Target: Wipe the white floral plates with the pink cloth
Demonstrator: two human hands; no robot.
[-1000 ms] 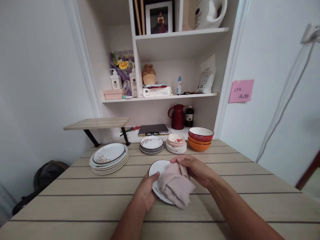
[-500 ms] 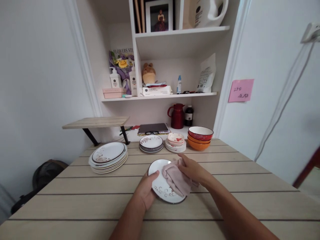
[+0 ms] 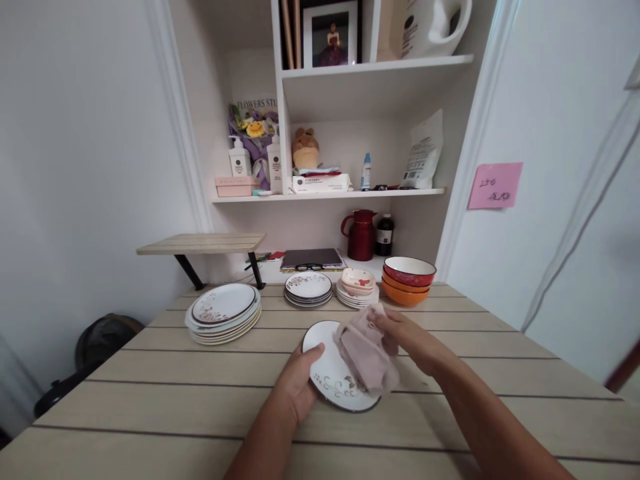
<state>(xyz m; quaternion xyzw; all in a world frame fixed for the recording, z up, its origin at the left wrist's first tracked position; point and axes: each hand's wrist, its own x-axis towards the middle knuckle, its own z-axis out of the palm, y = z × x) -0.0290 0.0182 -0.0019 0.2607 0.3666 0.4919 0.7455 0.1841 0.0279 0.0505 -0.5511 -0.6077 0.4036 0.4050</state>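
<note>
My left hand [image 3: 299, 381] grips the left edge of a white plate [image 3: 325, 357] with a dark rim and a brown floral pattern, thumb on top and fingers underneath. The plate is tilted just over the wooden table. In my right hand [image 3: 397, 333] is a pinkish-grey cloth [image 3: 364, 357], bunched between closed fingers. It covers the plate's right part and hangs past its right edge. Behind the plate stand a stack of dark-rimmed plates [image 3: 309, 285] and a stack of small saucers [image 3: 357, 301] with pink-patterned dishes [image 3: 359, 280] on top.
A tall plate stack [image 3: 223, 307] stands at the left of the table [image 3: 190, 400], near a small raised wooden shelf [image 3: 200, 245]. Red and orange bowls [image 3: 407, 280] are stacked at the back right. Farther back are a red jug [image 3: 361, 235], a dark bottle [image 3: 384, 235] and a laptop [image 3: 311, 258].
My right hand and the cloth have shifted slightly right over the plate, and the cloth is lifted more. The whole view has swung a little left. My left hand keeps its hold.
</note>
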